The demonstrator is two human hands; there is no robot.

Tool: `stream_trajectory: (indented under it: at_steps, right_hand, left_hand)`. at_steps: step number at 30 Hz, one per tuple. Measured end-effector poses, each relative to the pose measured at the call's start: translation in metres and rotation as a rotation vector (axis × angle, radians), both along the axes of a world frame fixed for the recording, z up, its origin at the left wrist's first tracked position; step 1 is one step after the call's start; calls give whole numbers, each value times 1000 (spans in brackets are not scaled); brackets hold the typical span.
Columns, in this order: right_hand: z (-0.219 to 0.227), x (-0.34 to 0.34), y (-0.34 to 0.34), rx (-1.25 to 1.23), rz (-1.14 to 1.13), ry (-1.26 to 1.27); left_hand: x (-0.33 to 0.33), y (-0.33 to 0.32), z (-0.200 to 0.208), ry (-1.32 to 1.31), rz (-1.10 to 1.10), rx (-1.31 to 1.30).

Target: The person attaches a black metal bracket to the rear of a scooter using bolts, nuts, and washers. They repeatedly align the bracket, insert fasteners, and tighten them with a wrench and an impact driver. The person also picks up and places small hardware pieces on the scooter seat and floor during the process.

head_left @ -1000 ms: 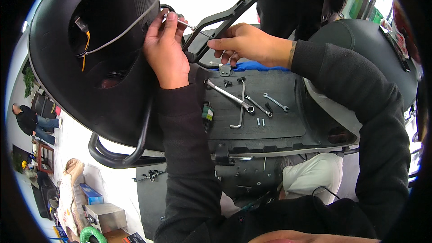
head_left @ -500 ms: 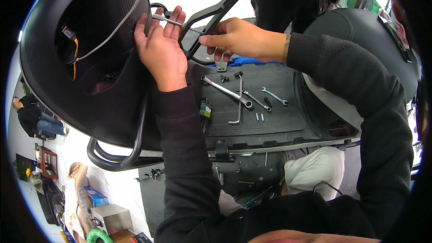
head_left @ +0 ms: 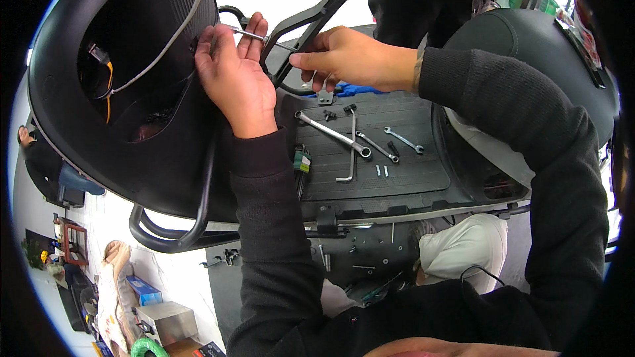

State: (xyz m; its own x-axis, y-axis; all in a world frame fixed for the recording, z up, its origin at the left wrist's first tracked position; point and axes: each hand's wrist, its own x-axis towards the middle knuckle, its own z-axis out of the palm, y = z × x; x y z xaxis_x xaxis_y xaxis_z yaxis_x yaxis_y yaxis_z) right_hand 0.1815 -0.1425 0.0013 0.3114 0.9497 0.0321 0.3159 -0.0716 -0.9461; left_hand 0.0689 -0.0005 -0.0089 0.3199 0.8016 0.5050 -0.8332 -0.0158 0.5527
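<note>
A thin metal rod runs crosswise through a black metal bracket above the scooter's footboard. My left hand, palm up, has its thumb and index finger closed at the rod's left end, against the black front panel; the other fingers stretch up behind the rod. My right hand pinches at the rod's right end beside the bracket, and its fingertips are partly hidden. Below lie a large ring spanner, an L-shaped wrench, smaller spanners and a green-and-black hex key set.
Two short metal pins lie on the ribbed footboard. A grey cable hangs over the front panel's opening. The black seat stands at right. On the floor mat are scattered bolts and tools; a metal box is at lower left.
My left index finger has curled over the rod's left end, which was showing before. The right hand has shifted very slightly left. The person at far left has moved.
</note>
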Motion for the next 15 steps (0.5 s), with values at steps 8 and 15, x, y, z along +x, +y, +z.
stream_trajectory:
  at_steps: [8,15]
  right_hand:
    - [1,0,0,-12,-13,-14]
    - [-1,1,2,-4,-26,-35]
  left_hand:
    - [-2,-2,0,77,-8,19]
    - [-18,1,1,447,92,213]
